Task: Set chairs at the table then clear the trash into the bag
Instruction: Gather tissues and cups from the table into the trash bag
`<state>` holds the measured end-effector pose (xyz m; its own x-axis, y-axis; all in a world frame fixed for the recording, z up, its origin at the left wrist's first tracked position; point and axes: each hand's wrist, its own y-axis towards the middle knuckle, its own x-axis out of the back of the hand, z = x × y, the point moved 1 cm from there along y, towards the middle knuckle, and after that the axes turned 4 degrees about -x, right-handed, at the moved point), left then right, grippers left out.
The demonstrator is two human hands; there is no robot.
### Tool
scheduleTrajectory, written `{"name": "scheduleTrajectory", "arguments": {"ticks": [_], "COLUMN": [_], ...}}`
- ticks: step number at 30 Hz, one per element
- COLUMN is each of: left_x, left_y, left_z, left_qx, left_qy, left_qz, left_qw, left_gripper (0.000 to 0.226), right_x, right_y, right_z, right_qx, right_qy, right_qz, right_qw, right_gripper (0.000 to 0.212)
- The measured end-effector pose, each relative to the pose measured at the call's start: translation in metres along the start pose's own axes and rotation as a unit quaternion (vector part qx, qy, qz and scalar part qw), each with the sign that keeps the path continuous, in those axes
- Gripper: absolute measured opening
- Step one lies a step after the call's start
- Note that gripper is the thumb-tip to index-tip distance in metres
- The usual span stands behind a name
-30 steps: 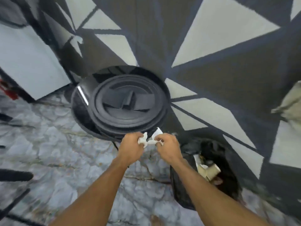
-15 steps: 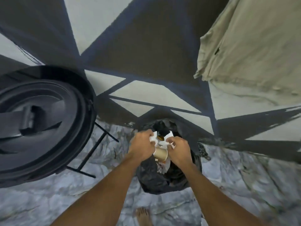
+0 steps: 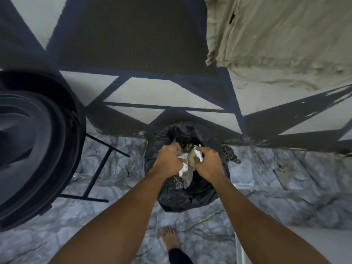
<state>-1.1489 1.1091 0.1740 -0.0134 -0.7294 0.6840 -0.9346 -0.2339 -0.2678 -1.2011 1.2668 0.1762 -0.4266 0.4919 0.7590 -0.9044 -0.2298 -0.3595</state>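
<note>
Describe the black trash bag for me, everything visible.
The black trash bag is thin, glossy, crinkled plastic, slumped on the marble-look floor at the foot of the painted wall. Its mouth gapes upward, with paper trash inside. The left hand and right hand hang over the mouth, pinching white paper; whether they touch the bag is unclear.

The fingers [image 3: 176,148] of the left hand [image 3: 168,161] and right hand [image 3: 208,161] curl out of sight, hiding most of the crumpled paper [image 3: 183,166] they pinch. Just beyond the fingers, scraps inside the black bag [image 3: 190,199] are too dark to name. Far left of the fingers, a round black object [image 3: 38,140] is cut off by the edge.
</note>
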Motion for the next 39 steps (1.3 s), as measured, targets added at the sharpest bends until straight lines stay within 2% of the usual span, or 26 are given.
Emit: {"name": "scheduleTrajectory", "arguments": {"ticks": [5, 11, 15, 19, 23, 26, 30, 34, 37, 39], "left_x": [0.024, 0.088, 0.146, 0.207, 0.258, 0.282, 0.300, 0.303, 0.294, 0.289], "left_y": [-0.018, -0.072, -0.140, -0.231, -0.350, -0.446, -0.578, -0.714, -0.800, -0.845], "left_z": [0.006, 0.037, 0.076, 0.129, 0.183, 0.227, 0.282, 0.320, 0.334, 0.342], "left_qx": [0.004, 0.022, 0.059, 0.115, 0.178, 0.248, 0.332, 0.404, 0.442, 0.461], "left_qy": [0.009, 0.002, -0.005, 0.009, 0.001, -0.009, -0.011, -0.025, -0.039, -0.045], "left_qz": [-0.023, -0.108, -0.182, -0.245, -0.326, -0.383, -0.436, -0.490, -0.515, -0.532], "left_qw": [1.000, 0.994, 0.981, 0.963, 0.929, 0.890, 0.837, 0.772, 0.733, 0.709], "left_gripper": [0.036, 0.034, 0.027, 0.020, 0.031, 0.036, 0.049, 0.041, 0.030, 0.034], "right_x": [-0.005, -0.029, -0.061, -0.110, -0.176, -0.233, -0.305, -0.374, -0.413, -0.436], "right_y": [-0.007, -0.035, -0.076, -0.144, -0.240, -0.325, -0.444, -0.572, -0.656, -0.702], "right_z": [0.024, 0.107, 0.186, 0.271, 0.346, 0.392, 0.440, 0.470, 0.479, 0.482], "right_qx": [0.037, 0.156, 0.252, 0.359, 0.437, 0.490, 0.551, 0.606, 0.627, 0.638], "right_qy": [-0.019, -0.049, -0.059, -0.075, -0.093, -0.107, -0.122, -0.142, -0.130, -0.144], "right_qz": [0.024, 0.065, 0.086, 0.117, 0.174, 0.227, 0.281, 0.342, 0.377, 0.403], "right_qw": [0.999, 0.984, 0.962, 0.923, 0.878, 0.835, 0.776, 0.704, 0.669, 0.640], "right_gripper": [0.035, 0.032, 0.027, 0.033, 0.035, 0.031, 0.038, 0.039, 0.035, 0.037]}}
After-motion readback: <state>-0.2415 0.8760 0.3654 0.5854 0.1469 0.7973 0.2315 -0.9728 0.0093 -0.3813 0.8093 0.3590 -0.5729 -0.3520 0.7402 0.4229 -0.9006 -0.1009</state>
